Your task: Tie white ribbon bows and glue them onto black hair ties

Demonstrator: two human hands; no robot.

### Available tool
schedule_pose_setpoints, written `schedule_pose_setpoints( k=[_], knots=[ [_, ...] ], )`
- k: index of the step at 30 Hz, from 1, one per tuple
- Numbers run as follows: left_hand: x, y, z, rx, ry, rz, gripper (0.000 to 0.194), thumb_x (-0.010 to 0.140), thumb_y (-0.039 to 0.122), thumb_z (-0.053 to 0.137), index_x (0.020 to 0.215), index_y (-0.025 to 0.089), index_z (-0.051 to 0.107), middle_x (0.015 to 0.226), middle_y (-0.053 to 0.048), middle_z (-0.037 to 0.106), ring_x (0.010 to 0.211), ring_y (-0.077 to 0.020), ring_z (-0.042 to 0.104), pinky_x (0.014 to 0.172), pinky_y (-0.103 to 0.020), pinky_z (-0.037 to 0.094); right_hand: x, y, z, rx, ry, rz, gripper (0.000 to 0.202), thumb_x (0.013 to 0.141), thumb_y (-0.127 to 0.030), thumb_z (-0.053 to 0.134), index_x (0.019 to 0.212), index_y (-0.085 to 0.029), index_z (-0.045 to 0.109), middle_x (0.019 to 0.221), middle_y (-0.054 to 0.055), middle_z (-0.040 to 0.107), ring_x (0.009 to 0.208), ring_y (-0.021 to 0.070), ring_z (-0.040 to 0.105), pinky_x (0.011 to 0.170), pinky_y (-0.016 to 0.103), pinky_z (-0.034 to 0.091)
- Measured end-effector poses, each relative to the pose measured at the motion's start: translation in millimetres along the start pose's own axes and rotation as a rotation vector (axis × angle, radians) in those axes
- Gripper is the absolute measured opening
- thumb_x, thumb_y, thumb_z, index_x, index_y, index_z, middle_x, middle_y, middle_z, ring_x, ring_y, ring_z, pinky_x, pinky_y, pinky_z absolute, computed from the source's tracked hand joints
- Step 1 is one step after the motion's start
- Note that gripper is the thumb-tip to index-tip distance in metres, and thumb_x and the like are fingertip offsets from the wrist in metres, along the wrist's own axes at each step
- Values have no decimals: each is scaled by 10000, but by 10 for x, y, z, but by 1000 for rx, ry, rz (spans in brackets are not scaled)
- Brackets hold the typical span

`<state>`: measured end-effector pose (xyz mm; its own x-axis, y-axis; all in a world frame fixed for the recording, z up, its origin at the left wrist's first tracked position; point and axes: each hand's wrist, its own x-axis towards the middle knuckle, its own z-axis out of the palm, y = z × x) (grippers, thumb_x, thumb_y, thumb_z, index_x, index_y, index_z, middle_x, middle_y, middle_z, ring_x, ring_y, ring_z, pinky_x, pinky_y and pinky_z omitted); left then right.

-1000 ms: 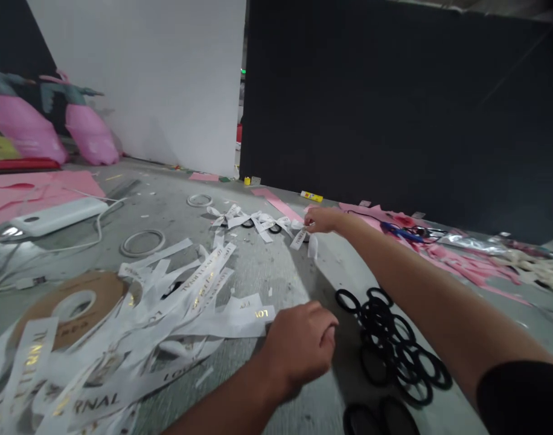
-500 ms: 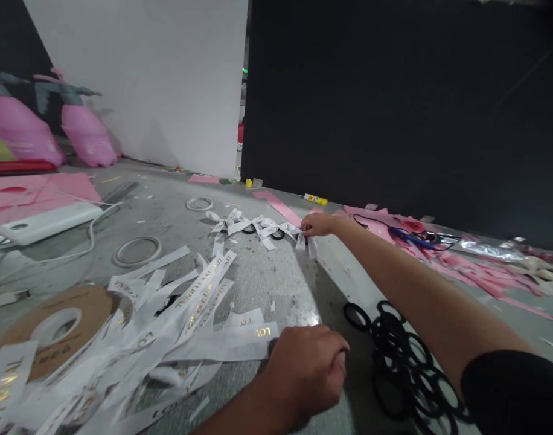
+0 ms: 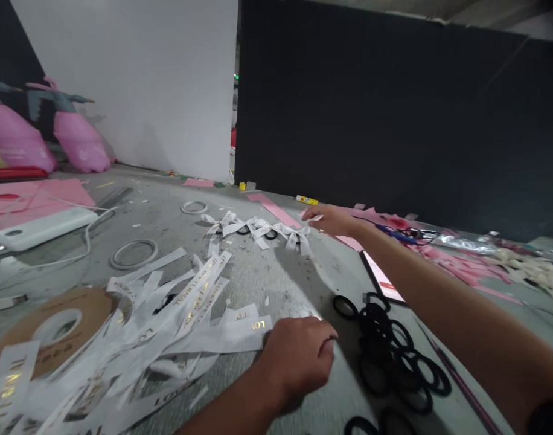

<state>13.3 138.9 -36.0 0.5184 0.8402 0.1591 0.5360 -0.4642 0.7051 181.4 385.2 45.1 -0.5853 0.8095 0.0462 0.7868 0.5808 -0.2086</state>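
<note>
My right hand reaches to the far side of the table, fingers stretched and slightly apart, holding nothing. Just left of its fingertips, a white ribbon bow ends a row of similar bows with black hair ties. My left hand rests nearer, its fingers curled; whatever is inside them, if anything, is hidden. Beside its wrist lies the end of a white ribbon with gold lettering, part of a loose heap of cut ribbons. Right of this hand sits a pile of black hair ties.
A cardboard ribbon spool is at near left, with two pale rings beyond it. A white power strip lies farther left. Pink scraps cover the right side. Under my right arm is a lit screen. A dark wall stands behind.
My right hand has let go of the end bow and moved slightly off it, its fingers opening. My left hand stays curled in place. The view has shifted a little, revealing the lit screen.
</note>
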Motion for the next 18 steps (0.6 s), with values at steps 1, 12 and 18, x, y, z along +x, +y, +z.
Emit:
schedule_pose_setpoints(
  k=[1,12,18],
  knots=[
    [1,1,2,2,1,1,265,874,242,496,1041,235,701,1050,-21,749,958,-228,687,864,-364,526,-133,-52,-38,63,20,-8,284,904,-249,481,1122,-198,656,1213,102,656,1087,202,616,920,327,487],
    [-74,44,-23,140,118,124,279,884,209,487,1061,192,702,998,-61,761,887,-214,707,809,-333,528,-1789,-974,-98,1120,210,-56,219,810,-402,684,771,-202,603,939,50,587,866,173,566,740,314,460],
    [-256,305,-208,388,352,385,259,906,184,460,1019,183,692,786,-27,744,705,-160,684,643,-264,496,-2422,-1024,284,980,276,-29,279,910,-430,575,766,-193,548,803,38,540,750,164,509,679,304,439]
  ],
)
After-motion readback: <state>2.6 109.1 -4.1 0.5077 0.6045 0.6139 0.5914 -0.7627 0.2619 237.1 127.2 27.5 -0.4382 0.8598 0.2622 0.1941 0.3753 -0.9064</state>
